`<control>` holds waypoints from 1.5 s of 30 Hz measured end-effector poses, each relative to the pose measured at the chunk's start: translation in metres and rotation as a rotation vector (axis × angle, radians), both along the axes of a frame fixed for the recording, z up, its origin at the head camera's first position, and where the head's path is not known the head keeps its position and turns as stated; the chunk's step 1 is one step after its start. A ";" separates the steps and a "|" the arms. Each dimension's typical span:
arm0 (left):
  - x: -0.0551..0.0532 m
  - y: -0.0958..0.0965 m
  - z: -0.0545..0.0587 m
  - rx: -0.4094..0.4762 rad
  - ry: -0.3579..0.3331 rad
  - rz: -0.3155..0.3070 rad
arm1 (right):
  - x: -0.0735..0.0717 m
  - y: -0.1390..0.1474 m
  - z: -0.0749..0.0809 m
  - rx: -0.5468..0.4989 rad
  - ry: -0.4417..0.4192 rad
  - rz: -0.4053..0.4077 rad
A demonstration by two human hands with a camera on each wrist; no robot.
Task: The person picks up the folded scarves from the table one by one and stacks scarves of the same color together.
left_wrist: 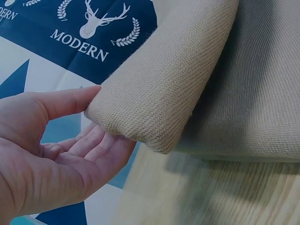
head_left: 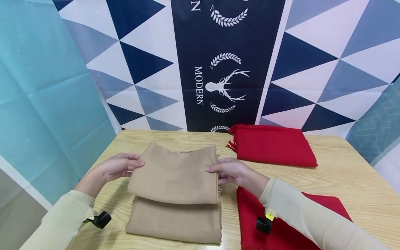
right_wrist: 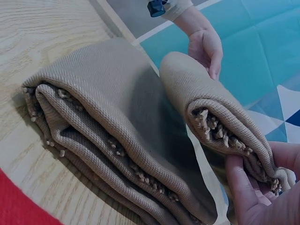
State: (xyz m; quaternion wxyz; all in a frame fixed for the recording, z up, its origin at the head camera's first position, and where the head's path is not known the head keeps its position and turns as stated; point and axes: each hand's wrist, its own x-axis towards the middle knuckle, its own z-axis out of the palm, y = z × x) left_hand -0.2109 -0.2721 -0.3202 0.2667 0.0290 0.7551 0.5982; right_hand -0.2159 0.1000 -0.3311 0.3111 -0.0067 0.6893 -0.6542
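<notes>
A tan scarf with short fringe, folded into a thick bundle [head_left: 176, 175], is held raised and tilted between both hands. My left hand [head_left: 117, 167] pinches its left edge, thumb on top and fingers beneath. At its right, fringed edge my right hand [head_left: 232, 172] grips it between thumb and fingers. Below and nearer lies a folded tan layer [head_left: 175, 220] flat on the table; whether the two are joined is hidden. In the right wrist view, frayed tassels [right_wrist: 213, 129] poke from the raised bundle's folds, and the lower layer [right_wrist: 105, 89] shows several stacked folds.
A folded red scarf [head_left: 272, 146] with fringe lies at the back right of the wooden table [head_left: 353, 177]. Another red cloth [head_left: 325, 205] lies nearer, partly under the right forearm. A patterned curtain [head_left: 150, 66] hangs behind the table.
</notes>
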 end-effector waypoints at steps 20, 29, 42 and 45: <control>0.009 -0.006 -0.004 0.011 0.014 -0.018 | 0.005 -0.002 0.001 0.011 -0.004 -0.006; 0.013 -0.007 -0.006 0.039 0.004 -0.029 | 0.008 -0.002 0.000 0.018 -0.009 -0.001; 0.016 -0.005 -0.005 0.027 0.000 -0.033 | 0.010 0.001 0.001 0.055 -0.014 -0.006; 0.016 -0.004 -0.005 0.032 -0.001 -0.036 | 0.011 0.002 0.001 0.055 -0.015 -0.006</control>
